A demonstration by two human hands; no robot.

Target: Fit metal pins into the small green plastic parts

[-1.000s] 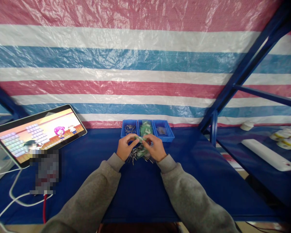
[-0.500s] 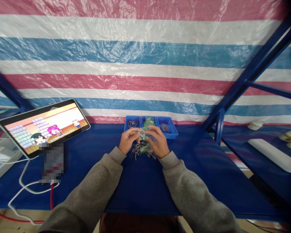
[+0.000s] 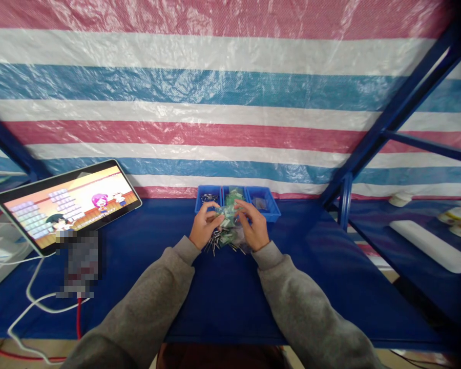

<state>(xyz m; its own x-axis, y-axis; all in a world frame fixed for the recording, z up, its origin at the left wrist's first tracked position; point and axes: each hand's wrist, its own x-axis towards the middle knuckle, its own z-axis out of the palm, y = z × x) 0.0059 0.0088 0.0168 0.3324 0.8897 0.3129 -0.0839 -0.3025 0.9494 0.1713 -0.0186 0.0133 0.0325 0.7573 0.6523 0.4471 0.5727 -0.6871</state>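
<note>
- While both hands meet above the table [image 3: 223,297], a small greenish packet [image 3: 226,211] sits between their fingertips, over a loose pile and in front of the blue bins [image 3: 274,211].
- Left hand [image 3: 203,226]: thumb and forefinger are drawn in, a little gap showing between them, and they seem to pinch the packet's near corner on that side.
- Right hand [image 3: 256,228]: fingers are bent and half open at the packet's other edge; from here I can't tell whether they grip it or just touch it.
- Under the hands lie dark, thin screws [image 3: 213,245], fanned out, with more green packets [image 3: 226,238] among them and something clear beside the right hand.
- Of the bins, the left one has screws in it, the middle one green packets, the right one clear bags [image 3: 260,203].
- As I judge it, the step in hand is fingering the packet in mid-air; moving it would call for a sure pinch, light enough not to crush the film, and clearance above the pile.
</note>
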